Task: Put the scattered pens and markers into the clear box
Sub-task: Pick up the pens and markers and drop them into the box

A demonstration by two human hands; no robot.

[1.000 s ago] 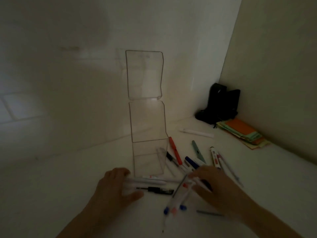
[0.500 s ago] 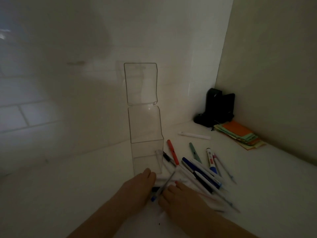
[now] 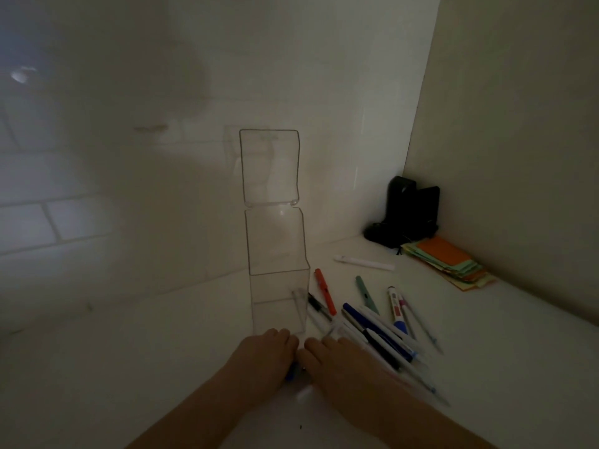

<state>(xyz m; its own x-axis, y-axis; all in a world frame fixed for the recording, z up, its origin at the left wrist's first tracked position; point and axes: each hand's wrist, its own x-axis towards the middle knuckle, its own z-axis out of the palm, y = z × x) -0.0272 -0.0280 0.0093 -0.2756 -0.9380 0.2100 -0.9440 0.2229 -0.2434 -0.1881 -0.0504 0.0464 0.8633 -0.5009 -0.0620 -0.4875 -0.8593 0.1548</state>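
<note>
A tall clear box (image 3: 278,299) stands on the white surface, its hinged lid (image 3: 269,166) tipped up against the wall. My left hand (image 3: 259,361) and my right hand (image 3: 343,361) lie side by side just in front of the box, palms down, fingers together over a bunch of pens (image 3: 376,338) that sticks out to the right from under my right hand. A blue pen tip (image 3: 290,374) shows between the hands. Loose further right lie an orange pen (image 3: 325,294), a green pen (image 3: 366,293), a red-and-blue marker (image 3: 396,307) and a white pen (image 3: 364,263).
A black device (image 3: 405,218) stands in the back right corner. A stack of coloured paper notes (image 3: 450,260) lies beside it along the right wall. The tiled wall rises close behind the box. The scene is dim.
Both hands have swept inward from apart and now sit together in front of the box, pushing the pens into a bunch. The camera view dropped slightly.
</note>
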